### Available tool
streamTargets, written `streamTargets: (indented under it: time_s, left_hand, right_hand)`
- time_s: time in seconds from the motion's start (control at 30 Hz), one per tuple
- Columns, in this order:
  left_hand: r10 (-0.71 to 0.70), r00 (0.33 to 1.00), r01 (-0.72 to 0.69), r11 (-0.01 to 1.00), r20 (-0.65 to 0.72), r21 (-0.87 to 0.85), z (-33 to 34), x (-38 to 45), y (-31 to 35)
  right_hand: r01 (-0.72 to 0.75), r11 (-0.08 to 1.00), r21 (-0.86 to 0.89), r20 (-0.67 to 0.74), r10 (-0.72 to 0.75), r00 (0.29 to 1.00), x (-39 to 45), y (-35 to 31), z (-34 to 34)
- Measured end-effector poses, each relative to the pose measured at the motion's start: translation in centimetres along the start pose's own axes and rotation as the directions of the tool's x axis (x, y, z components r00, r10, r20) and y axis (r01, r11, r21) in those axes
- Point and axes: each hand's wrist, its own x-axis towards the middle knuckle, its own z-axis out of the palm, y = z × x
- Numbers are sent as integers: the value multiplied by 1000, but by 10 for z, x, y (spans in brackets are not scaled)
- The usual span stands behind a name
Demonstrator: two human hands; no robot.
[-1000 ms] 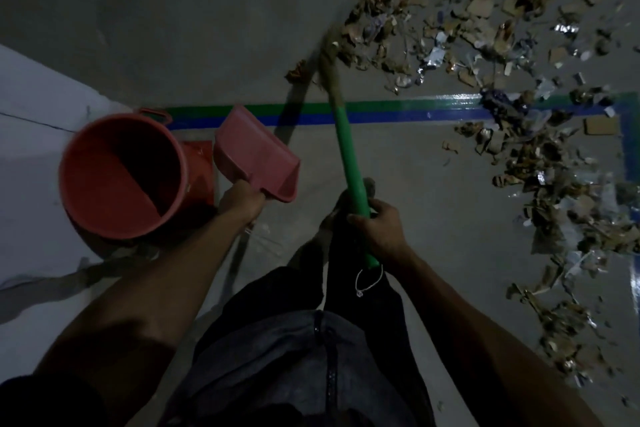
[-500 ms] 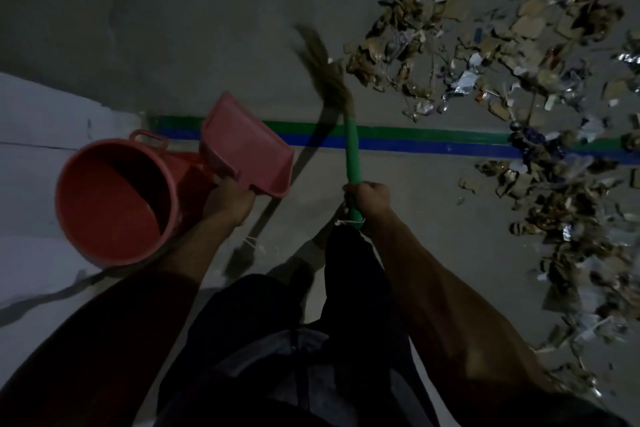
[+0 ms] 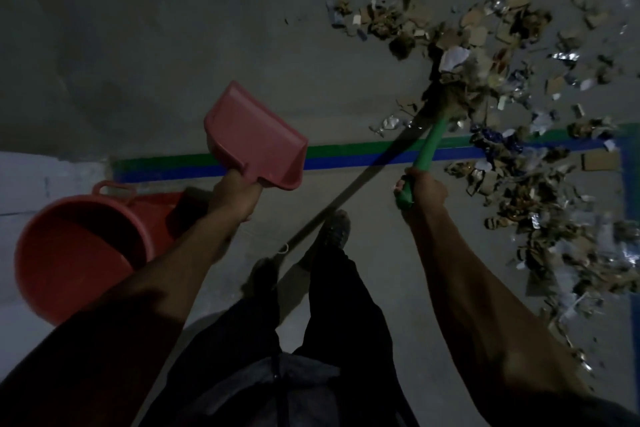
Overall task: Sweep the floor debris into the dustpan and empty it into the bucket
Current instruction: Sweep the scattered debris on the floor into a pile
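Grey concrete floor is carrying torn cardboard and foil debris at right; my right hand is gripping the green broom, my left hand is clutching the pink dustpan above the red bucket.

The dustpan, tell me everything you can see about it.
The dustpan is pink and looks like smooth plastic, with a wide flat scoop, low side walls and a short handle. The left hand grips that handle and holds it in the air, above the green and blue floor stripe, beside the red bucket. No debris shows on it.
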Motion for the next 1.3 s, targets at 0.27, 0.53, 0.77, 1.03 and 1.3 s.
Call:
streamTargets:
  time_s: [0.27,0.53,0.77,1.03,1.3]
  left_hand:
    - [25,1000,-25,1000,-5,-2,-6,-13,12]
    - [13,1000,-14,1000,14,21,13,-15,27]
    - [18,1000,-18,1000,26,-3,30,-10,44]
    - [59,998,-59,998,15,-29,18,-6,82]
    - [59,998,-58,998,-15,27,-28,23,116]
  right_hand:
    - [43,981,-191,228,2,974,-87,77,-16]
    - [-86,969,-231,136,120,983,-57,57,-45]
    - [-70,988,-141,-27,67,997,5,-27,-85]
    - [-106,961,257,212,51,976,-41,-53,-45]
    - [60,995,-80,381,-25,924,-85,-50,23]
